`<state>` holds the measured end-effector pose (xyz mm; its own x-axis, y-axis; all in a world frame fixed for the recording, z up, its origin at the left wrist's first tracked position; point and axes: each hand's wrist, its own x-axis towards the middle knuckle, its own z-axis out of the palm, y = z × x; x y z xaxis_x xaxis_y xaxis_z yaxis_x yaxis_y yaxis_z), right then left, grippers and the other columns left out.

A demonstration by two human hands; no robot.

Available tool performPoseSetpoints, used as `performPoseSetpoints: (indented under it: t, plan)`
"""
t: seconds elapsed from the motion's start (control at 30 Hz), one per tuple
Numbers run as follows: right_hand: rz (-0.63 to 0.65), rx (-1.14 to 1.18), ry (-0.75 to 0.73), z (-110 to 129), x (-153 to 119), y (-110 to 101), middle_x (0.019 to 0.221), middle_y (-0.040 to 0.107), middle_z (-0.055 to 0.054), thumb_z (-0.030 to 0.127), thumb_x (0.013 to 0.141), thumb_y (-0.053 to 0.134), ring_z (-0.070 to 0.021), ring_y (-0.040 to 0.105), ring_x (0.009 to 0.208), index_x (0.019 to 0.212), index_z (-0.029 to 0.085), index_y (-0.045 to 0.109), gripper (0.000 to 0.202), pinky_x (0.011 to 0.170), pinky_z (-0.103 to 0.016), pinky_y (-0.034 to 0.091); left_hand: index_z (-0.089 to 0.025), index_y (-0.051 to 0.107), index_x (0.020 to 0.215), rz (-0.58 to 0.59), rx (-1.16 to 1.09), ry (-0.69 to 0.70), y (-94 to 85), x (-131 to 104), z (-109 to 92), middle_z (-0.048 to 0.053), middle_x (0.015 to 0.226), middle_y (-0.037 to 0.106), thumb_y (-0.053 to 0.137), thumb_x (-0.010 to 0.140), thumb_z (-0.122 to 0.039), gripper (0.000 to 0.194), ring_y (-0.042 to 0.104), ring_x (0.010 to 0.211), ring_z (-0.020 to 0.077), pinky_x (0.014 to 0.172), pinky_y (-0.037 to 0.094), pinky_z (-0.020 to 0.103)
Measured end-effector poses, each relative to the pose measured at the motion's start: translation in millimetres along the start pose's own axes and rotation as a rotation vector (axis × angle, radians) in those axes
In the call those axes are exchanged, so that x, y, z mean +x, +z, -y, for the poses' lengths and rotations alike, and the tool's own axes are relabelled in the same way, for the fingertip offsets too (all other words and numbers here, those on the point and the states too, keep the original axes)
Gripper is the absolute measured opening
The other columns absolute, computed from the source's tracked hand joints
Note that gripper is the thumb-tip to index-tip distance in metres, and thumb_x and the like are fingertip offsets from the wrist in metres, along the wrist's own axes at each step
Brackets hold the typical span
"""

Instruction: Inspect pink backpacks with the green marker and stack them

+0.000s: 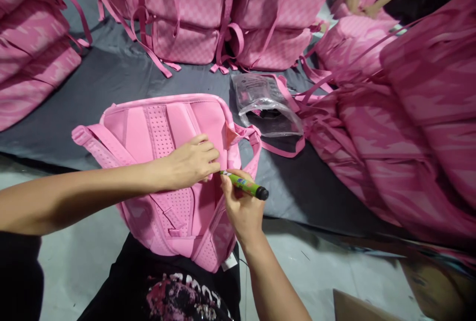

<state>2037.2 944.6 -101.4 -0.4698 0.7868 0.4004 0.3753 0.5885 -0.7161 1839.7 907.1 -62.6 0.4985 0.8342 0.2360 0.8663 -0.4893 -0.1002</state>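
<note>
A pink backpack [206, 212] leans at the table's near edge with its padded back and straps facing up. My left hand [195, 160] lies across the back panel, its fingers curled and gripping the pink fabric. In my right hand [243, 207] is a green marker pen [243, 184] with a black end, held like a pencil. The marker's tip points at the backpack close beside my left fingers; whether it touches the fabric I cannot tell. A white tag [229, 261] hangs at the backpack's lower right.
Pink checked backpacks [186, 13] stand along the back of the dark-covered table [115, 75]. Camouflage-patterned ones are stacked at the left [33, 38] and right [409, 137]. A clear plastic bag [267, 102] lies behind the backpack. Another person's hands [362, 6] work at the upper right.
</note>
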Motion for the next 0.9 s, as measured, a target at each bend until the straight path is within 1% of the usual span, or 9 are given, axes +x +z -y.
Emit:
performPoseSetpoints:
  t: [0.1,0.2,0.3,0.37,0.43,0.53,0.6,0.77,0.9]
  plan:
    - [0.024,-0.033,-0.002,1,-1,1,0.068,0.068,-0.003,0.036,0.093,0.057,-0.0134,0.059,0.05,0.089,0.016,0.066,0.022,0.053,-0.026,0.048,-0.018,0.065,0.085,0.124,0.041,0.02,-15.4,6,13,0.005,0.086,0.067,0.069,0.084,-0.044,0.027,0.057,0.081,0.0201,0.078,0.033,0.035]
    - [0.033,0.021,-0.015,3,-3,3,0.08,0.073,-0.006,0.036,0.093,0.056,-0.0164,0.066,0.061,0.097,0.016,0.068,0.024,0.061,-0.027,0.051,-0.017,0.066,0.087,0.29,0.12,-0.045,-30.6,13,26,0.006,0.085,0.071,0.073,0.077,-0.053,0.038,0.06,0.082,0.0219,0.077,0.033,0.035]
    - [0.114,-0.045,-0.062,12,-8,-7,0.066,0.07,-0.004,0.036,0.091,0.056,-0.0194,0.066,0.057,0.086,0.018,0.07,0.023,0.057,-0.029,0.05,-0.016,0.067,0.084,0.392,0.116,-0.136,-52.6,12,22,0.006,0.085,0.073,0.07,0.081,-0.05,0.034,0.064,0.081,0.0207,0.074,0.033,0.033]
    - [0.136,0.052,-0.061,24,-13,-25,0.059,0.067,-0.002,0.034,0.09,0.058,-0.0174,0.063,0.049,0.086,0.018,0.069,0.02,0.05,-0.027,0.049,-0.017,0.067,0.081,0.388,0.091,-0.204,-76.1,4,5,0.005,0.084,0.073,0.067,0.085,-0.048,0.032,0.065,0.08,0.0205,0.071,0.034,0.033]
    - [0.115,0.252,-0.106,41,-18,-50,0.07,0.073,-0.001,0.028,0.091,0.06,-0.0149,0.065,0.05,0.106,0.019,0.068,0.018,0.053,-0.025,0.052,-0.017,0.066,0.079,0.353,0.077,-0.287,-105.0,-6,-23,0.005,0.08,0.072,0.066,0.086,-0.048,0.031,0.065,0.077,0.0211,0.069,0.034,0.033]
    - [0.046,0.315,-0.382,66,-22,-82,0.099,0.076,-0.002,0.015,0.09,0.06,-0.0155,0.073,0.077,0.127,0.027,0.059,0.038,0.073,-0.028,0.056,-0.017,0.066,0.078,0.258,0.034,-0.421,-144.3,-21,-69,0.004,0.073,0.069,0.063,0.087,-0.048,0.033,0.063,0.068,0.02,0.064,0.034,0.032]
    - [0.008,0.187,-0.594,73,-24,-89,0.113,0.073,-0.005,0.012,0.089,0.061,-0.0191,0.07,0.099,0.128,0.028,0.058,0.042,0.085,-0.033,0.051,-0.017,0.066,0.08,0.171,-0.028,-0.49,-155.5,-26,-92,0.003,0.073,0.069,0.061,0.089,-0.044,0.029,0.061,0.065,0.0184,0.06,0.033,0.03]
    - [0.046,-0.095,-0.758,43,-27,-61,0.107,0.072,-0.007,0.012,0.094,0.054,-0.0193,0.068,0.096,0.124,0.021,0.058,0.032,0.082,-0.034,0.041,-0.02,0.069,0.089,0.162,-0.273,-0.482,-121.2,-29,-95,0.0,0.08,0.071,0.056,0.092,-0.027,0.016,0.064,0.071,0.0146,0.059,0.039,0.026]
    - [0.013,-0.145,-0.707,8,-24,-42,0.093,0.07,-0.005,0.015,0.096,0.053,-0.0177,0.066,0.084,0.115,0.019,0.059,0.021,0.079,-0.033,0.04,-0.02,0.062,0.122,-0.06,-0.023,-0.45,-93.9,-22,-64,0.011,0.131,0.062,0.054,0.093,-0.021,0.03,0.053,0.122,0.0239,0.097,0.043,0.037]
